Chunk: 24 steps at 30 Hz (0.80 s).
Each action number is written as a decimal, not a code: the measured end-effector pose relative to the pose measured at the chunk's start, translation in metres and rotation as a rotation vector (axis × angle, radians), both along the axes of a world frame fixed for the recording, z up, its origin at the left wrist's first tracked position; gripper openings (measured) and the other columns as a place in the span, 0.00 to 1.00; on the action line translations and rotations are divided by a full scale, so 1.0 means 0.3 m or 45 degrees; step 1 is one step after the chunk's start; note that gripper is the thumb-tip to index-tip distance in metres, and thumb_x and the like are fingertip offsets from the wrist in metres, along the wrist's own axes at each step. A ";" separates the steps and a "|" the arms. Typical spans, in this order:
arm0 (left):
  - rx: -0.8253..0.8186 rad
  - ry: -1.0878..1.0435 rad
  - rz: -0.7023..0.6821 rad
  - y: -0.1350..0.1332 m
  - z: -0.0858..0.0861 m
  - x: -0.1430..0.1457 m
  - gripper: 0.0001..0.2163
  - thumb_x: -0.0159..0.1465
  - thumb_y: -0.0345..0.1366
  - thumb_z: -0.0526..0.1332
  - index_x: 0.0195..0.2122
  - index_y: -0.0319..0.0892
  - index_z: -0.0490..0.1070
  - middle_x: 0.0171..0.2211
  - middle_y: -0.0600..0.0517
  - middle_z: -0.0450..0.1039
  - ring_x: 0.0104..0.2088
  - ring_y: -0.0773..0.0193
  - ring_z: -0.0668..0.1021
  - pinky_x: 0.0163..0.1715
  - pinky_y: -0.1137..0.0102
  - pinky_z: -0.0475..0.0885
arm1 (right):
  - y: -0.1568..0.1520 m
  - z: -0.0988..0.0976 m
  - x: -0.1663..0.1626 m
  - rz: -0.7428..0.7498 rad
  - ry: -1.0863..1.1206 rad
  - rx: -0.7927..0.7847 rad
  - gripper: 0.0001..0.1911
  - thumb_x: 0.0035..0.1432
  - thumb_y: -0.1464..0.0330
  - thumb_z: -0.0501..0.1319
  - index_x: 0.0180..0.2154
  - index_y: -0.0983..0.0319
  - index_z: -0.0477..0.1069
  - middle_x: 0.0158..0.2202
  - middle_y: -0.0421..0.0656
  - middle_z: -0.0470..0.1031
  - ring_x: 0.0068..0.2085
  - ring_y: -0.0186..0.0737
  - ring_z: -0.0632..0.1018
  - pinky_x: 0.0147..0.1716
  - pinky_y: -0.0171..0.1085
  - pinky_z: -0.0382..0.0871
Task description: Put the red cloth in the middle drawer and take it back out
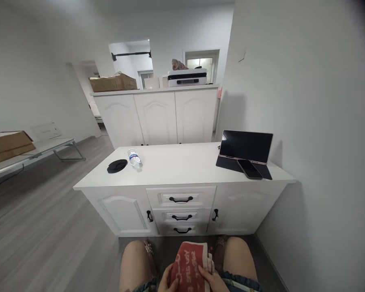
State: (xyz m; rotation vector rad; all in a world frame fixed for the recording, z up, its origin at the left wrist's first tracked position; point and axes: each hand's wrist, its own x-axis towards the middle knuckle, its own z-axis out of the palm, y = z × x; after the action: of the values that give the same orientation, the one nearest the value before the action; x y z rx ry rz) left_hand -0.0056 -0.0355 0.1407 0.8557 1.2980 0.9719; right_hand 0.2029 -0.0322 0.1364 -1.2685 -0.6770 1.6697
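A folded red cloth with pale lettering and a white border is held low between my knees, at the bottom of the head view. My left hand grips its left side, the thumb lying over the top face. On the right side, my right hand is closed around the folded layers with its thumb on the front. Whitish folds stick out along the cloth's right edge. The lower end of the cloth runs out of the picture.
Before me stands a white cabinet with black handles. On top are a clear bottle, a round black item, a propped tablet and a phone. A taller cabinet carries a cardboard box and a suitcase.
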 end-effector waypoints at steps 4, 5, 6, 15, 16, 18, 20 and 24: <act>-0.023 0.207 0.094 0.075 0.009 -0.014 0.22 0.40 0.38 0.71 0.38 0.42 0.73 0.40 0.43 0.77 0.49 0.46 0.75 0.54 0.59 0.64 | 0.022 0.009 -0.078 -0.058 0.352 -0.160 0.31 0.34 0.53 0.72 0.41 0.63 0.75 0.40 0.48 0.80 0.49 0.51 0.77 0.53 0.47 0.66; 0.028 0.235 0.124 0.104 0.029 -0.022 0.22 0.40 0.36 0.71 0.38 0.41 0.73 0.41 0.43 0.76 0.49 0.47 0.74 0.54 0.60 0.64 | 0.022 0.011 -0.084 -0.068 0.413 -0.202 0.31 0.34 0.55 0.72 0.41 0.63 0.75 0.40 0.48 0.80 0.49 0.51 0.77 0.53 0.47 0.66; 0.071 0.234 0.135 0.136 0.055 -0.030 0.22 0.40 0.34 0.71 0.38 0.41 0.73 0.42 0.42 0.76 0.49 0.48 0.74 0.54 0.60 0.64 | 0.020 0.013 -0.085 -0.061 0.470 -0.247 0.30 0.35 0.57 0.73 0.42 0.63 0.75 0.40 0.48 0.81 0.49 0.50 0.77 0.53 0.46 0.67; -0.097 -0.311 0.222 0.498 0.256 0.043 0.12 0.51 0.29 0.68 0.37 0.40 0.73 0.33 0.49 0.77 0.36 0.62 0.77 0.41 0.69 0.68 | 0.017 0.043 -0.047 -0.089 0.727 -0.499 0.22 0.42 0.60 0.71 0.38 0.67 0.76 0.39 0.52 0.80 0.46 0.53 0.79 0.50 0.48 0.70; -0.185 -0.422 0.299 0.538 0.264 0.066 0.09 0.53 0.28 0.66 0.35 0.39 0.72 0.30 0.49 0.76 0.33 0.64 0.77 0.40 0.70 0.69 | 0.021 0.053 -0.049 -0.139 0.727 -0.497 0.22 0.42 0.60 0.71 0.38 0.66 0.76 0.39 0.51 0.80 0.45 0.52 0.79 0.50 0.47 0.70; -0.313 -0.571 0.390 0.610 0.272 0.112 0.02 0.57 0.26 0.63 0.31 0.37 0.71 0.27 0.49 0.74 0.29 0.67 0.76 0.37 0.72 0.69 | 0.029 0.071 -0.056 -0.232 0.722 -0.483 0.22 0.42 0.59 0.71 0.38 0.64 0.76 0.39 0.49 0.81 0.45 0.51 0.79 0.50 0.46 0.70; -0.363 -0.624 0.419 0.670 0.274 0.150 0.03 0.60 0.27 0.61 0.29 0.37 0.70 0.25 0.49 0.73 0.27 0.68 0.76 0.34 0.73 0.69 | 0.035 0.086 -0.065 -0.284 0.711 -0.497 0.21 0.42 0.60 0.71 0.38 0.63 0.75 0.39 0.47 0.81 0.45 0.49 0.79 0.50 0.45 0.70; -0.380 -0.693 0.440 0.741 0.270 0.191 0.07 0.61 0.29 0.61 0.25 0.38 0.69 0.20 0.52 0.69 0.23 0.68 0.74 0.30 0.74 0.70 | 0.030 0.101 -0.079 -0.249 0.726 -0.499 0.22 0.43 0.59 0.70 0.39 0.65 0.75 0.37 0.49 0.81 0.45 0.50 0.79 0.51 0.47 0.70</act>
State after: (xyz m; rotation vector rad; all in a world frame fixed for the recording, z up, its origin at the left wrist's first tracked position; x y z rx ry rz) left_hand 0.0517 0.1867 0.2218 0.1141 1.0876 1.1432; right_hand 0.1792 -0.0232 0.1667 -0.9944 0.1189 1.9280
